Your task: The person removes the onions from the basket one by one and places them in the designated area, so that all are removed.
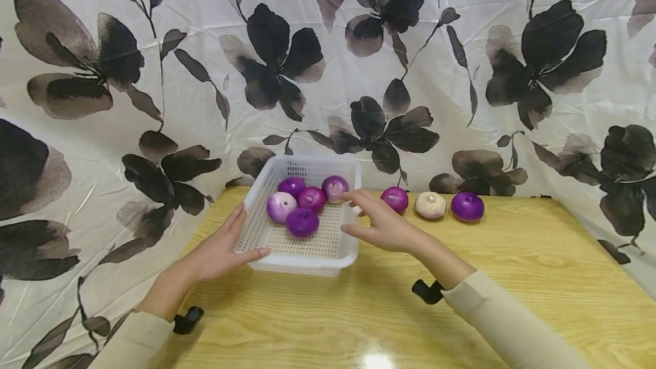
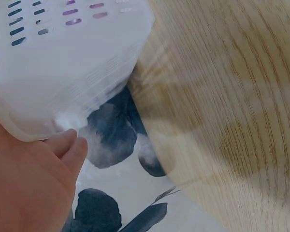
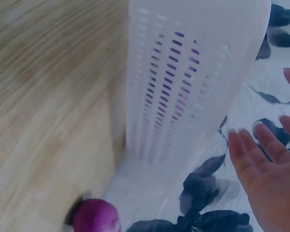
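1. A white plastic basket [image 1: 342, 246], rectangular with rounded corners and walls and floor pierced by small slots, sits at the back left of a pale wooden table [image 1: 512, 278] with a glossy, clearly grained top.
2. Five round, smooth onions lie in the basket: a deep purple one [image 1: 302, 222] nearest the person, a whitish-purple one [image 1: 281, 206] to its left, a magenta one [image 1: 312, 198] in the middle, a dark purple one [image 1: 292, 186] and a pale mauve one [image 1: 335, 188] at the back.
3. The left hand [image 1: 217, 252] lies against the basket's left wall, fingers straight along the side and the thumb laid along the near rim; it steadies the basket rather than clenching it.
4. The right hand [image 1: 381, 224] hovers at the basket's right rim, palm down, fingers spread and relaxed, holding nothing; whether a fingertip touches the rim cannot be told.
5. Three more onions rest on the table in a row just right of that hand: a magenta one [image 1: 395, 199], a cream one [image 1: 430, 205] and a vivid purple one [image 1: 467, 206].
6. A thin, creased sheet [image 1: 461, 73], white with large dark flower prints, hangs behind and around the table.
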